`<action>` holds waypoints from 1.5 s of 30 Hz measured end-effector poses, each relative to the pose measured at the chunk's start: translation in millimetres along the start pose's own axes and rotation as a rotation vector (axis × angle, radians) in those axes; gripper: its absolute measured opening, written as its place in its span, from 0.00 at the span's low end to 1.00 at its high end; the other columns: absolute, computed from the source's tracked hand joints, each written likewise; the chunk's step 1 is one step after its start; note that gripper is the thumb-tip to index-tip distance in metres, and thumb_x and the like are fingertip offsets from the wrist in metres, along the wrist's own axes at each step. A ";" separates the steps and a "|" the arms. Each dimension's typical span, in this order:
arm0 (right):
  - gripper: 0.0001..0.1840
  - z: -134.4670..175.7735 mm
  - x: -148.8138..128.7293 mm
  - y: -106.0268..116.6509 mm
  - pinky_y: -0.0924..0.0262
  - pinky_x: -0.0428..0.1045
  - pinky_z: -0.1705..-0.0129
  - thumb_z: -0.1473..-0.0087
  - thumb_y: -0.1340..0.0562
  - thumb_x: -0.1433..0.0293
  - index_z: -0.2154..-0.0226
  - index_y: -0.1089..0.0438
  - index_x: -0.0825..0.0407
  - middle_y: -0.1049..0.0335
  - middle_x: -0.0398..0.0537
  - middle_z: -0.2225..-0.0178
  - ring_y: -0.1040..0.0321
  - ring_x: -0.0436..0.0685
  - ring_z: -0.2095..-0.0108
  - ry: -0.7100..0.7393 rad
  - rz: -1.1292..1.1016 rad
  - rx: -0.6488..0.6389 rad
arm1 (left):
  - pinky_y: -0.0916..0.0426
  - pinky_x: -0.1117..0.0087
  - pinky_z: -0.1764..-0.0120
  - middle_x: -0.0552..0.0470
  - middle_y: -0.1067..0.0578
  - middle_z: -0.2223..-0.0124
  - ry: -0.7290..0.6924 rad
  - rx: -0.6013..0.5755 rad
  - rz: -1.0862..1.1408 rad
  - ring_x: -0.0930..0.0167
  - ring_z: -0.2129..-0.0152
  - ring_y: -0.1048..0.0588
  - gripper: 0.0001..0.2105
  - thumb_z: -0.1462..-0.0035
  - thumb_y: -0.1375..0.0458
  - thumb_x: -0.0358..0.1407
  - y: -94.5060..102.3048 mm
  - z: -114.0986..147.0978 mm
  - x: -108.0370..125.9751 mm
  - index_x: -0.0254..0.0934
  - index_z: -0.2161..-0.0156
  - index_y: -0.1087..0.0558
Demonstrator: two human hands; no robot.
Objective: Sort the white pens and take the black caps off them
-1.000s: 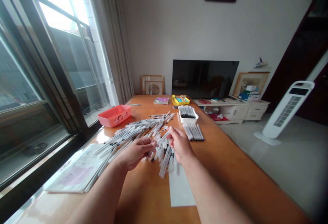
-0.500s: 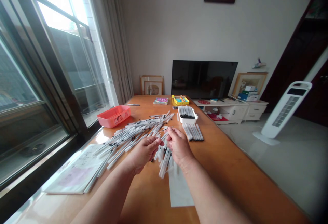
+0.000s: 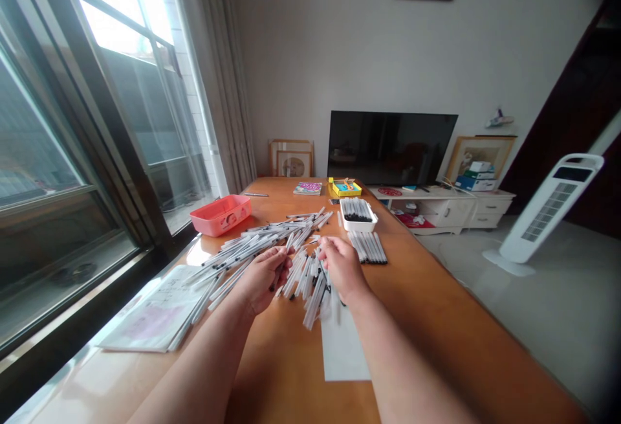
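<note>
My left hand (image 3: 266, 276) is closed around a pen, whose pale barrel end (image 3: 290, 241) sticks up past the thumb. To its right, my right hand (image 3: 342, 270) is closed in a pinch; what its fingertips hold, if anything, is too small to make out. The hands are apart, above a loose pile of clear pen parts (image 3: 315, 298) with some black pieces among them. Left of and beyond my left hand spreads a large heap of white pens (image 3: 252, 246) with black ends. A white sheet (image 3: 343, 353) lies partly beneath my right wrist.
Beyond my right hand are a row of pens (image 3: 367, 248) and a white box (image 3: 359, 225) full of pens. A red bin (image 3: 220, 215) stands at the left, with papers (image 3: 145, 320) nearer. A yellow box (image 3: 345, 191) and a booklet (image 3: 307, 188) lie at the far end.
My hands have moved apart; the left went left and now shows a pen in its grip. The whole view has shifted slightly.
</note>
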State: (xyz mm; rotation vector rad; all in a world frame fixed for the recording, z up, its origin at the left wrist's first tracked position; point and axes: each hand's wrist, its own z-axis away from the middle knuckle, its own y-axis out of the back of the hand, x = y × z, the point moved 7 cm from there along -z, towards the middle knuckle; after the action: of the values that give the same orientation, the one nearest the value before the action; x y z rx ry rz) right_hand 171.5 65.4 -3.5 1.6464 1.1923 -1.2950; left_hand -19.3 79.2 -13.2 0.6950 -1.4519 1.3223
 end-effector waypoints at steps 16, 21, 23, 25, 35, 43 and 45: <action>0.23 40.9 4.0 -56.6 0.46 0.43 0.78 0.37 0.46 0.53 0.70 0.30 0.53 0.29 0.43 0.77 0.38 0.48 0.82 -0.109 0.180 -0.481 | 0.25 0.67 0.61 0.42 0.20 0.54 -0.117 0.037 0.323 0.69 0.65 0.20 0.05 0.37 0.42 0.32 24.4 -17.8 1.4 0.36 0.56 0.31; 0.21 49.3 5.3 -65.9 0.50 0.41 0.80 0.39 0.43 0.53 0.67 0.29 0.54 0.26 0.45 0.75 0.39 0.46 0.81 -0.183 0.008 -0.533 | 0.25 0.68 0.60 0.43 0.21 0.53 -0.156 0.045 0.367 0.69 0.64 0.20 0.07 0.39 0.39 0.31 20.2 -11.5 8.7 0.36 0.58 0.32; 0.20 48.5 4.6 -65.9 0.53 0.40 0.81 0.41 0.40 0.53 0.67 0.29 0.54 0.27 0.45 0.76 0.41 0.45 0.82 -0.223 -0.078 -0.518 | 0.26 0.69 0.60 0.44 0.21 0.54 -0.164 0.005 0.343 0.70 0.65 0.20 0.09 0.41 0.37 0.31 14.7 -7.2 12.9 0.37 0.56 0.31; 0.22 48.0 2.9 -66.1 0.56 0.40 0.82 0.43 0.39 0.50 0.68 0.30 0.55 0.28 0.45 0.77 0.44 0.44 0.83 -0.275 -0.166 -0.507 | 0.26 0.70 0.61 0.44 0.20 0.56 -0.156 -0.047 0.305 0.70 0.65 0.20 0.10 0.42 0.37 0.31 7.4 -1.9 16.8 0.36 0.55 0.29; 0.28 44.6 -14.4 -61.1 0.56 0.42 0.85 0.53 0.34 0.43 0.73 0.33 0.52 0.36 0.38 0.82 0.47 0.44 0.86 -0.217 -0.166 -0.335 | 0.28 0.72 0.64 0.46 0.20 0.62 -0.149 -0.076 0.318 0.74 0.72 0.23 0.07 0.43 0.35 0.31 -6.5 13.4 26.3 0.34 0.62 0.28; 0.27 44.1 -18.5 -57.6 0.48 0.43 0.84 0.49 0.37 0.42 0.72 0.34 0.50 0.34 0.41 0.80 0.42 0.47 0.85 -0.123 -0.064 -0.254 | 0.28 0.74 0.66 0.48 0.21 0.65 -0.146 -0.008 0.296 0.75 0.74 0.24 0.07 0.41 0.35 0.32 -5.1 18.0 30.4 0.34 0.66 0.30; 0.28 43.3 -15.0 -58.0 0.49 0.43 0.83 0.47 0.39 0.42 0.72 0.33 0.51 0.33 0.42 0.80 0.42 0.47 0.84 -0.133 -0.069 -0.278 | 0.28 0.74 0.66 0.48 0.21 0.65 -0.152 -0.017 0.291 0.75 0.74 0.23 0.08 0.42 0.35 0.32 -3.8 14.7 28.0 0.34 0.66 0.30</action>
State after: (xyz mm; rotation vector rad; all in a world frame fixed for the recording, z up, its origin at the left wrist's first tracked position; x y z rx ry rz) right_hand 102.0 40.5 1.1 1.3109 1.2926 -1.1990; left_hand -29.2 70.1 15.7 0.5997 -1.7352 1.5013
